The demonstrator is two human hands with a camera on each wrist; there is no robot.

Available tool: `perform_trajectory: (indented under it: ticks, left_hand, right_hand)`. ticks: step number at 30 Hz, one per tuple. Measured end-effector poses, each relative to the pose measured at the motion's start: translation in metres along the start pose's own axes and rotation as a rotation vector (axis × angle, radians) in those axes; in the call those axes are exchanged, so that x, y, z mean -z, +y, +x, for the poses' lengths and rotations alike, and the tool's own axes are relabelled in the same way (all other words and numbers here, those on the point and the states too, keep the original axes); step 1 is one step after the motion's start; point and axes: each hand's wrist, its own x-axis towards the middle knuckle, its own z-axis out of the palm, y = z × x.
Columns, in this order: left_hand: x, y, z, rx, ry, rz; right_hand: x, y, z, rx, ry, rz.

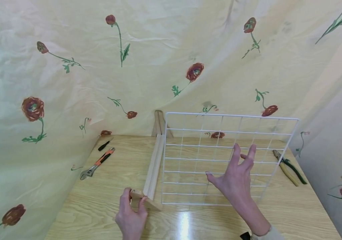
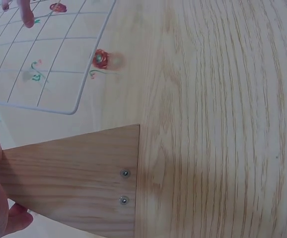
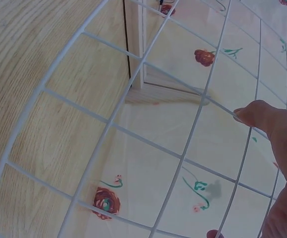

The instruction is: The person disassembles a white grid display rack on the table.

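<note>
My left hand (image 1: 132, 215) grips the near end board of a wooden stand (image 1: 152, 166), thumb on one side and fingers on the other. That tapered end board (image 2: 74, 173) shows two screw heads near its wide edge. A pair of rails runs from it to a matching foot at the back. To the right, a white wire grid (image 1: 201, 159) stands tilted, its left side close along the rails. My right hand (image 1: 237, 180) holds the grid with fingers spread over the wires; its thumb (image 3: 257, 115) lies at one wire.
An adjustable wrench (image 1: 97, 163) with orange handle and a small black screwdriver (image 1: 104, 145) lie at the left of the wooden table (image 1: 86, 206). Pliers (image 1: 289, 168) with green and yellow handles lie at the right. A flowered cloth (image 1: 146, 66) hangs behind and at the sides.
</note>
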Motion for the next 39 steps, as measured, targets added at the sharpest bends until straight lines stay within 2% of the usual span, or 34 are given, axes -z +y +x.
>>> perform_trajectory:
  ticks: [12, 17, 22, 29, 39]
  left_hand:
    - [-0.003, 0.008, -0.002, 0.014, -0.018, -0.007]
    - [-0.003, 0.01, -0.002, 0.023, -0.027, -0.015]
    - [-0.004, 0.011, -0.003, 0.035, -0.023, -0.025]
    - [-0.005, 0.011, -0.004, 0.03, -0.003, -0.024]
    - [-0.007, 0.009, -0.004, 0.026, 0.006, -0.033]
  right_hand:
    - [-0.001, 0.004, 0.0, 0.007, -0.007, -0.009]
    - [-0.001, 0.008, 0.006, -0.035, -0.063, -0.001]
    - [-0.001, 0.012, 0.014, -0.13, -0.185, 0.001]
    - [-0.005, 0.023, 0.026, -0.253, -0.429, -0.002]
    - [-0.02, 0.038, 0.035, -0.295, -0.651, -0.007]
